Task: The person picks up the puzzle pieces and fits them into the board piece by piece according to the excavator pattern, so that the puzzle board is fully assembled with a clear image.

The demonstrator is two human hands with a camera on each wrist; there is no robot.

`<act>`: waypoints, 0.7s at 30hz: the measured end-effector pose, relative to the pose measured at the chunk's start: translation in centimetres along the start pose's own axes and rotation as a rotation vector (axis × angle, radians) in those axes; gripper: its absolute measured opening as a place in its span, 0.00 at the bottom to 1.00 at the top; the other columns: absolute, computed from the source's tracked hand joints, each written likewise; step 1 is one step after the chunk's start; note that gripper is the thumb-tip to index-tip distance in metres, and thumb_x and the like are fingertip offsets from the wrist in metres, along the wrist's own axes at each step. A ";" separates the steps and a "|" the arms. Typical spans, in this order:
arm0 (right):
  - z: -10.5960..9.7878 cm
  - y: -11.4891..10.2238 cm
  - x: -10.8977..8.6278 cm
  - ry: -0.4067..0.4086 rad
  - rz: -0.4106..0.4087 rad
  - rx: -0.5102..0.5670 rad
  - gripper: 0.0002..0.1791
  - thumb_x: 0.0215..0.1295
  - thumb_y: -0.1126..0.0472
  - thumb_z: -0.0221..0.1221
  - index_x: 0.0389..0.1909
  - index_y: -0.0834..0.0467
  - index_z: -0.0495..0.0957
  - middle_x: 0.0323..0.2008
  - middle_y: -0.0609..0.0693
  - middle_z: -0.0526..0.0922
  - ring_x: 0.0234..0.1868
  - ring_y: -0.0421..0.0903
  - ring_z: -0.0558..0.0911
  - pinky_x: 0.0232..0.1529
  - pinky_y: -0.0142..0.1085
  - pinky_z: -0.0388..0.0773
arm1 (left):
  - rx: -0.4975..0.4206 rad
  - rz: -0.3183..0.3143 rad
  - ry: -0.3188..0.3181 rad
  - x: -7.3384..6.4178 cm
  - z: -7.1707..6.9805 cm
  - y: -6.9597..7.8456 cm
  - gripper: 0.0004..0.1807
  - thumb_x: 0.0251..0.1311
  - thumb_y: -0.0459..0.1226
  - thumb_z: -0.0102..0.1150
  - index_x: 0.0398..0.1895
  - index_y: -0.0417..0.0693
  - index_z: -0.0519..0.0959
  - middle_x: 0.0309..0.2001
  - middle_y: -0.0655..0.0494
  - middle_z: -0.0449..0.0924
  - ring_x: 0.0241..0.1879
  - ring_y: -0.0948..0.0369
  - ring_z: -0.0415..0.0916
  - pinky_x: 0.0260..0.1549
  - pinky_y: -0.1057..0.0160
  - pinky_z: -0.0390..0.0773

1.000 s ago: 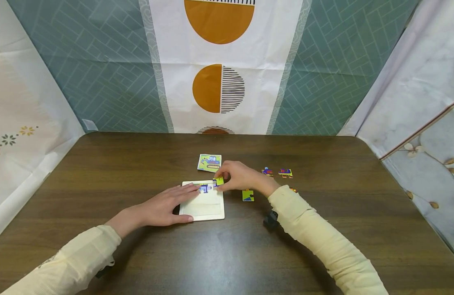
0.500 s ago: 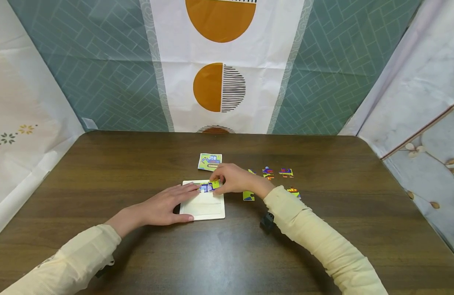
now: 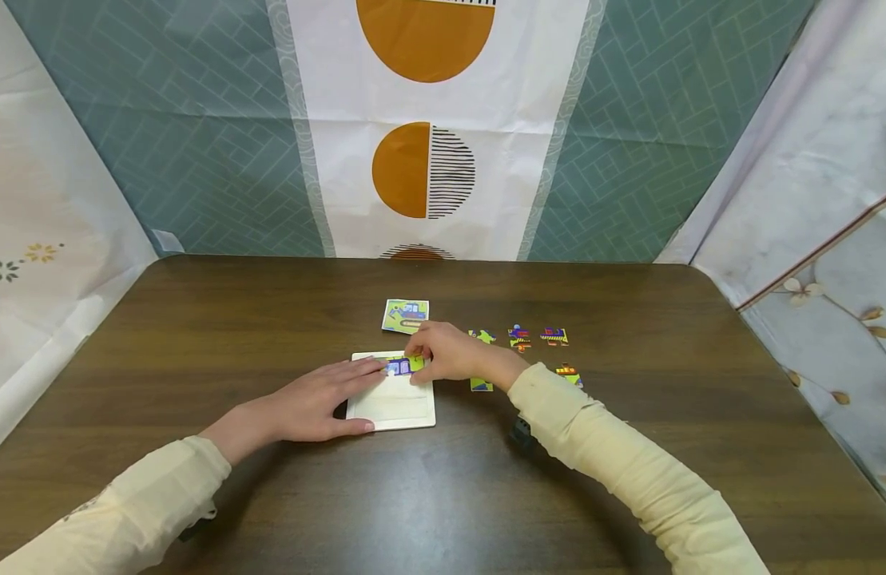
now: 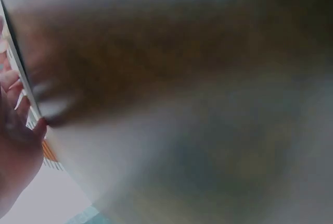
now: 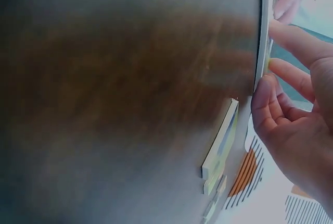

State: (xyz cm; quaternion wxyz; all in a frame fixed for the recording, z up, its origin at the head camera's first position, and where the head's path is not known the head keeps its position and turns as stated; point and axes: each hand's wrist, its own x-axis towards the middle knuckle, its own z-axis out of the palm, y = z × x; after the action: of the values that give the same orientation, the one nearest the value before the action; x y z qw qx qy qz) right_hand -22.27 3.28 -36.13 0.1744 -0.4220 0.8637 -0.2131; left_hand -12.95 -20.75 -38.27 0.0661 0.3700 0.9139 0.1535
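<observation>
A white puzzle tray [image 3: 399, 411] lies on the table, with blue-and-green jigsaw pieces [image 3: 395, 367] along its far edge. My left hand [image 3: 309, 403] rests flat over the tray's left side, fingertips on the pieces and thumb on the near left rim. At the far right corner my right hand [image 3: 453, 353] pinches a green-and-purple jigsaw piece [image 3: 416, 363] between thumb and fingers, down in the tray against its neighbour. The right wrist view shows the right hand [image 5: 296, 99] with fingertips at the tray's edge; in the left wrist view the left hand [image 4: 21, 146] is partly cut off.
Loose jigsaw pieces lie to the right: a green one [image 3: 481, 385] partly under the right wrist, another green one [image 3: 482, 336], two red-and-purple ones [image 3: 554, 336], and an orange-and-green one [image 3: 569, 374]. A digger picture [image 3: 405, 315] lies behind the tray.
My right hand has moved slightly left and brought its jigsaw piece down into the tray's far right corner, against the neighbouring piece. The left hand has stayed in place.
</observation>
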 end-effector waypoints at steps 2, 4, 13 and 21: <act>0.0 0.0 0.0 0.002 0.003 -0.001 0.19 0.56 0.57 0.70 0.47 0.61 0.81 0.37 0.48 0.75 0.36 0.43 0.73 0.39 0.30 0.72 | 0.044 0.015 0.003 0.2 -0.3 0.1 0.39 0.65 0.58 0.53 0.69 0.39 0.66 0.71 0.47 0.60 0.69 0.48 0.58 0.63 0.45 0.62; 0.1 0.1 0.0 0.001 0.007 -0.002 0.19 0.56 0.57 0.70 0.46 0.61 0.81 0.37 0.48 0.75 0.37 0.43 0.73 0.39 0.29 0.72 | 0.081 0.028 0.007 0.6 -0.7 0.3 0.37 0.65 0.58 0.52 0.67 0.39 0.69 0.69 0.46 0.64 0.67 0.48 0.61 0.60 0.44 0.65; 0.4 0.4 0.1 -0.008 0.010 0.006 0.16 0.56 0.57 0.70 0.43 0.60 0.82 0.38 0.47 0.76 0.37 0.43 0.74 0.39 0.30 0.73 | 0.186 0.124 0.091 2.7 -0.8 0.8 0.22 0.63 0.45 0.61 0.50 0.36 0.78 0.56 0.42 0.75 0.55 0.49 0.73 0.54 0.51 0.73; 0.2 0.2 0.2 0.007 -0.008 -0.009 0.17 0.55 0.57 0.71 0.43 0.60 0.82 0.37 0.48 0.75 0.37 0.43 0.74 0.40 0.30 0.73 | 0.123 0.103 0.056 2.6 -0.5 1.2 0.30 0.66 0.46 0.57 0.65 0.36 0.70 0.67 0.41 0.65 0.64 0.48 0.66 0.57 0.49 0.71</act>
State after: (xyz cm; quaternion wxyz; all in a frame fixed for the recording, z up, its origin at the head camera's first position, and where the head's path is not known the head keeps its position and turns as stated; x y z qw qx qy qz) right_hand -22.45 3.16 -36.39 0.1685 -0.4257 0.8635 -0.2114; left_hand -14.18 -18.21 -37.46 0.0096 0.4155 0.9028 0.1107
